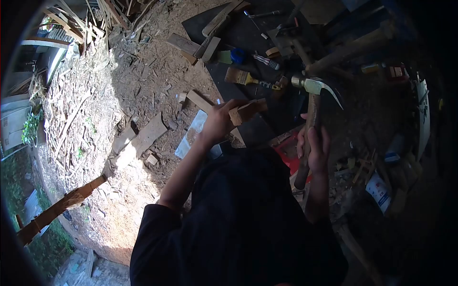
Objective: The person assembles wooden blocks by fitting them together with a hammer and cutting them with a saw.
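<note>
The left hand, at the centre of the frame, is clenched around a small wood block, which sticks out to the right of the fingers. The right hand, right of centre, grasps the wooden handle of one claw hammer; its metal head is raised at about the block's height, a little to the right, claw pointing right. Hammer and block are apart.

No container with visible contents can be made out. A clear plastic bag lies on the ground just left of the left hand; what it holds cannot be told. A blue round thing sits on the dark mat in the upper middle.

On that mat lie one paintbrush and one striped-handle tool. Two or three short boards lie at the mat's upper left edge. One flat plank rests on the wood chips left of centre, and one pole runs across the lower left. A pile of sticks fills the upper left corner. The person's dark shirt covers the lower middle.
</note>
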Available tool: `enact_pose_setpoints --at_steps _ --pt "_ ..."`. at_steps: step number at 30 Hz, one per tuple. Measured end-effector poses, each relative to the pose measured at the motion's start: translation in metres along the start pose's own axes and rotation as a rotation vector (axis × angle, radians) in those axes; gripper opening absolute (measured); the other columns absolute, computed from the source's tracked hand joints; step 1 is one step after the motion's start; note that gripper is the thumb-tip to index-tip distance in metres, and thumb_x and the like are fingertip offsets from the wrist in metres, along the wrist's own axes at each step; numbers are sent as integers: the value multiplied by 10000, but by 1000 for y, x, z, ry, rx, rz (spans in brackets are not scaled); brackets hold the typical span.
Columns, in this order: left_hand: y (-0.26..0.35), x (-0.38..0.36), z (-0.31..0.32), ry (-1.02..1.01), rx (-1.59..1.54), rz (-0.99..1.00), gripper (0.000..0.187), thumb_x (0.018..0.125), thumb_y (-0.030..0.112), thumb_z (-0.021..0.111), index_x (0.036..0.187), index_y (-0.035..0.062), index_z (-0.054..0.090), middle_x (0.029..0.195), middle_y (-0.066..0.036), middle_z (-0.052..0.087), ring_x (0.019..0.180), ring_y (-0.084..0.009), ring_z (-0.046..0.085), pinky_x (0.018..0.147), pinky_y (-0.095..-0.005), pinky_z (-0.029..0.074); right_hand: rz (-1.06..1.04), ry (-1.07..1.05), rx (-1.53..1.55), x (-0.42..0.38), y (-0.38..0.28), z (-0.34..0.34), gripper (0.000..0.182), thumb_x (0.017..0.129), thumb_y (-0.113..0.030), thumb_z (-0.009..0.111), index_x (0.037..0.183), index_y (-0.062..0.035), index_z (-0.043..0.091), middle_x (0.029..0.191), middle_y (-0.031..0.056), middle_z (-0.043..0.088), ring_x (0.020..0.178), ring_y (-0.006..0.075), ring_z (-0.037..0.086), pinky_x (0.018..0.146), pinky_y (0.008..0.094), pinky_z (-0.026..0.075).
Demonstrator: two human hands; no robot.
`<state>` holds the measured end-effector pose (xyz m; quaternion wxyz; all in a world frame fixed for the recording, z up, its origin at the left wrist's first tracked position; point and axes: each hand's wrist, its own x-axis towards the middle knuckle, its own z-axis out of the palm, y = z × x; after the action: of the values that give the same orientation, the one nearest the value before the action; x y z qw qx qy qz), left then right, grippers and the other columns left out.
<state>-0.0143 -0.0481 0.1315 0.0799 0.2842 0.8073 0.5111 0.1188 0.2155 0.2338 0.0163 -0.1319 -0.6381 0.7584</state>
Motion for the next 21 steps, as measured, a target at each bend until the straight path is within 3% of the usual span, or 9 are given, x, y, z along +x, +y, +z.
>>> enact_pose_setpoints --at_steps 3,5,6,9,13,16,19,21 --pt "2 -3 8 -3 16 92 434 839 108 831 1244 72 679 1113 -129 782 969 -349 779 831 -420 633 76 -25 -70 -4 18 -3 373 1108 -223 542 1413 -9 557 781 0 555 550 32 484 481 215 391" --pt "3 -8 11 -52 75 159 462 817 85 806 1262 80 682 1187 -132 762 1038 -344 767 884 -419 634 144 -15 -97 -8 31 -2 371 1096 -219 575 1404 -12 563 785 -9 565 559 26 500 475 213 387" --pt "3 -10 13 -78 104 194 478 807 73 793 1272 84 684 1224 -134 753 1073 -341 762 910 -419 635 160 -5 -64 -6 40 -4 361 1063 -179 646 1378 -19 575 811 -24 581 576 20 526 477 210 398" --pt "6 -13 20 -46 251 423 498 814 68 748 1307 88 680 1321 -132 715 1194 -341 721 1020 -428 614 162 63 -177 -1 60 -2 372 1027 -141 703 1360 -27 580 845 -27 596 584 20 540 489 208 422" --pt "2 -14 29 -31 226 551 514 831 94 726 1342 72 672 1341 -135 708 1277 -352 682 1089 -450 580 126 48 -176 18 73 4 410 984 -129 759 1332 -8 579 1037 26 715 592 28 573 479 202 432" --pt "-8 -14 37 -75 222 524 567 809 104 760 1366 61 664 1355 -155 705 1301 -369 671 1064 -467 586 125 3 -275 26 96 -1 416 963 -102 778 1314 -2 579 1117 62 737 731 72 665 603 236 521" --pt "-8 -16 40 -129 220 412 630 819 85 746 1435 59 615 1383 -160 688 1322 -364 654 1090 -461 571 -104 -28 -342 34 114 -3 409 954 -67 782 1305 -6 581 1108 70 735 940 129 715 819 296 569" --pt "-3 -16 35 -149 253 365 703 839 89 728 1517 55 546 1396 -162 675 1324 -360 645 1113 -451 558 -31 -22 -317 34 113 -3 402 954 -51 778 1302 -5 581 1111 79 736 1044 158 711 925 324 549"
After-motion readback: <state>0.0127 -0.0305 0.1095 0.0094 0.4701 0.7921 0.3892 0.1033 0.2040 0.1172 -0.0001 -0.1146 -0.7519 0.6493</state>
